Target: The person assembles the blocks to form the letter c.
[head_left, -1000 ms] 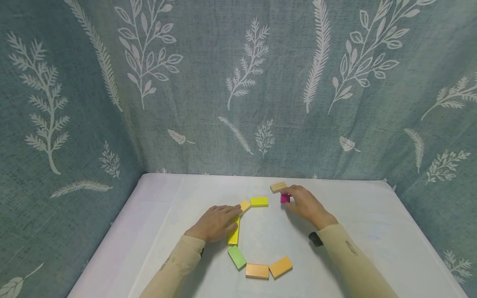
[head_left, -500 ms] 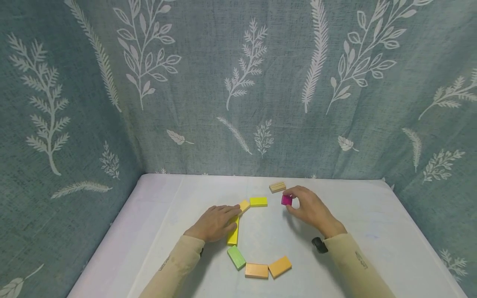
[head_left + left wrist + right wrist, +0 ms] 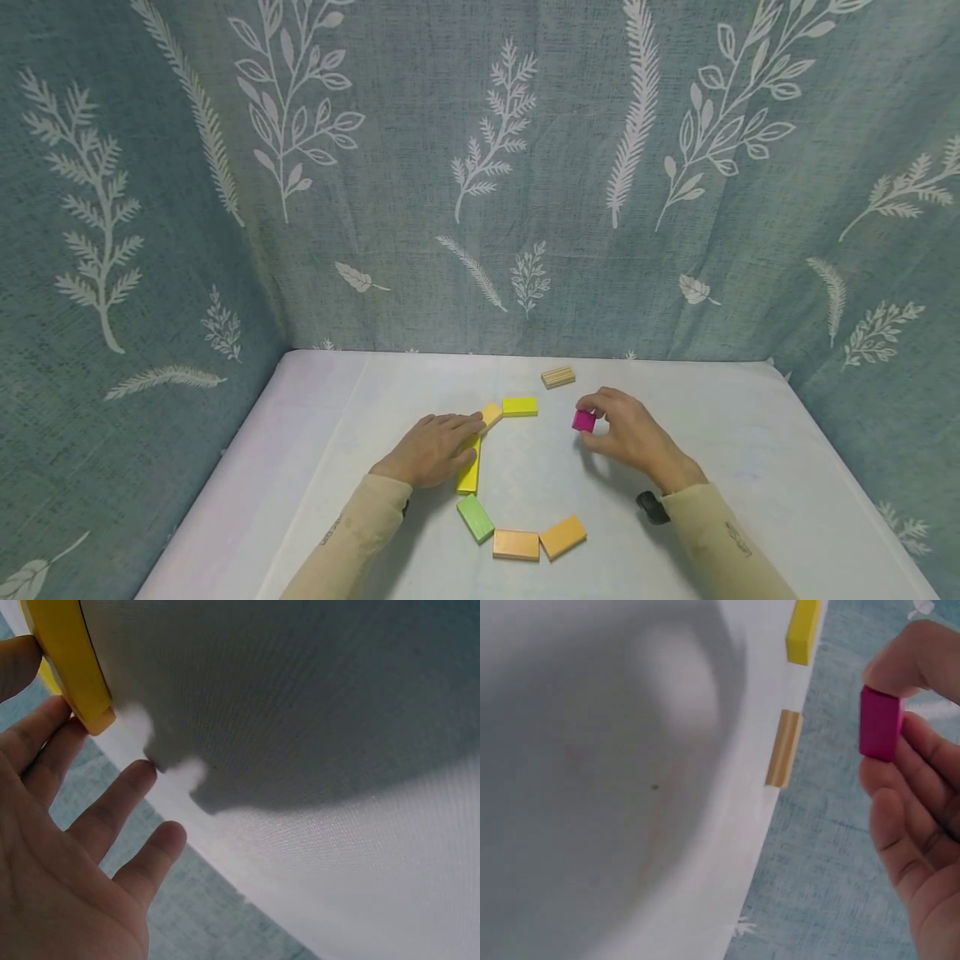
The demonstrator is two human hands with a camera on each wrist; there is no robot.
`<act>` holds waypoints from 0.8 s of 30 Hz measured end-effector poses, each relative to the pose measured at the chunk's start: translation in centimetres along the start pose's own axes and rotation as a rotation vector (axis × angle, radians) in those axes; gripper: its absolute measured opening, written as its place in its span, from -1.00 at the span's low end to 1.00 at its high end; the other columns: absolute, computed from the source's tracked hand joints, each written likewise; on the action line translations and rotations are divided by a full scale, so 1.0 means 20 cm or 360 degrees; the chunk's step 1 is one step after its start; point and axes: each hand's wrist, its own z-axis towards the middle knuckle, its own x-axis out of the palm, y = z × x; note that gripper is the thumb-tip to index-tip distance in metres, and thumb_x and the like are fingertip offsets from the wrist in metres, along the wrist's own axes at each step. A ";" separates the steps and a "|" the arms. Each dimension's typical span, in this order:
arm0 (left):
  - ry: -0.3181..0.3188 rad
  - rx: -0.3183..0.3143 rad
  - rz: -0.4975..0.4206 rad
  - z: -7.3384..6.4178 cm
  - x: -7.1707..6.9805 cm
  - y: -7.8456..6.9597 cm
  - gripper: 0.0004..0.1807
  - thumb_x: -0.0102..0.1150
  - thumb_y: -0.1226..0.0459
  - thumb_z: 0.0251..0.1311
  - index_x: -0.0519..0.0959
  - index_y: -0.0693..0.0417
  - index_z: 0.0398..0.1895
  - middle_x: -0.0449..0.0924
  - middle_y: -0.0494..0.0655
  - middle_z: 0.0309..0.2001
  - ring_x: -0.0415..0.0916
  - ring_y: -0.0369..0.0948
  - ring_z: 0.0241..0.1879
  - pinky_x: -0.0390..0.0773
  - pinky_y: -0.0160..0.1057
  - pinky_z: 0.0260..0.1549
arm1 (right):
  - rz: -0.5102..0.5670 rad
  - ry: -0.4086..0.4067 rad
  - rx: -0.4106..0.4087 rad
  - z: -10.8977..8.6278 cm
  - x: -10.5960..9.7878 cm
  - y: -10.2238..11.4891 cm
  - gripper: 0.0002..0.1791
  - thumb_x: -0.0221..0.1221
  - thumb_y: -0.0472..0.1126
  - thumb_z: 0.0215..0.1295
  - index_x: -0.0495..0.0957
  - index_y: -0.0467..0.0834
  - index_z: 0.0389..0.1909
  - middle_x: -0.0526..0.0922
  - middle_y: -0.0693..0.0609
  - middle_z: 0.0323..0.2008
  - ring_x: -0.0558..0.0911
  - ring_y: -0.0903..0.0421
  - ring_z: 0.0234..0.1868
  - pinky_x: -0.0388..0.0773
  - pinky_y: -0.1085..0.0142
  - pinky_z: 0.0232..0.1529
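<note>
My right hand (image 3: 636, 437) pinches a small magenta block (image 3: 583, 421) between thumb and fingertips. In the right wrist view the magenta block (image 3: 880, 724) appears held off the table. My left hand (image 3: 433, 448) rests with fairly straight fingers over a long yellow block (image 3: 468, 477) and touches the end of a cream-orange block (image 3: 492, 416). In the left wrist view, the yellow block (image 3: 71, 660) lies by the thumb and first fingers, while the other fingers are spread. A shorter yellow block (image 3: 520, 407) joins the cream-orange one at the back.
A green block (image 3: 476, 518) and two orange blocks, one flat-on (image 3: 516, 545) and one angled (image 3: 563, 537), continue the curve at the front. A ridged wooden block (image 3: 558, 377) sits near the back edge of the white table (image 3: 337, 400). Patterned curtains (image 3: 420, 250) surround the table.
My right hand has moved the magenta block right and toward me, away from the ridged wooden block. The left hand has stayed in place.
</note>
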 end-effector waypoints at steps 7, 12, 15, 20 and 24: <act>0.0004 -0.0006 -0.0001 0.00 -0.01 -0.01 -0.50 0.02 0.07 0.52 0.42 -0.06 0.45 0.36 -0.10 0.46 0.33 -0.04 0.41 0.32 0.11 0.37 | -0.0009 0.0019 0.0020 -0.05 0.00 -0.03 -0.67 0.50 -0.24 -0.03 0.68 -0.04 -0.19 0.55 0.21 -0.34 0.58 0.16 -0.27 0.66 0.27 -0.23; 0.0002 -0.0006 -0.0003 0.01 0.00 -0.01 -0.50 0.02 0.08 0.51 0.43 -0.06 0.44 0.36 -0.10 0.46 0.33 -0.04 0.41 0.32 0.10 0.37 | -0.0022 0.0074 0.0030 -0.06 -0.02 -0.04 -0.65 0.52 -0.20 0.00 0.68 -0.04 -0.16 0.55 0.23 -0.31 0.57 0.23 -0.25 0.67 0.31 -0.20; 0.0004 -0.0007 0.0000 0.01 0.00 0.00 -0.50 0.01 0.08 0.51 0.43 -0.06 0.44 0.36 -0.11 0.46 0.33 -0.04 0.41 0.32 0.11 0.37 | -0.0037 0.0071 0.0005 -0.08 -0.03 -0.05 -0.65 0.52 -0.20 -0.02 0.68 -0.04 -0.16 0.56 0.22 -0.31 0.57 0.22 -0.25 0.68 0.30 -0.20; 0.0027 -0.0040 -0.0011 0.01 0.00 -0.01 -0.51 0.01 0.08 0.51 0.43 -0.07 0.44 0.36 -0.12 0.46 0.32 -0.05 0.41 0.30 0.13 0.38 | -0.0044 -0.0006 -0.0115 -0.11 -0.05 -0.06 -0.63 0.52 -0.25 -0.05 0.67 -0.05 -0.17 0.56 0.22 -0.31 0.59 0.17 -0.26 0.66 0.30 -0.22; 0.0036 -0.0051 -0.0018 0.01 -0.01 -0.02 -0.51 0.01 0.08 0.51 0.43 -0.08 0.44 0.35 -0.13 0.46 0.32 -0.05 0.42 0.29 0.14 0.38 | -0.0059 -0.0075 -0.0241 -0.15 -0.08 -0.07 -0.60 0.50 -0.28 -0.07 0.66 -0.07 -0.15 0.59 0.20 -0.29 0.59 0.19 -0.25 0.67 0.29 -0.22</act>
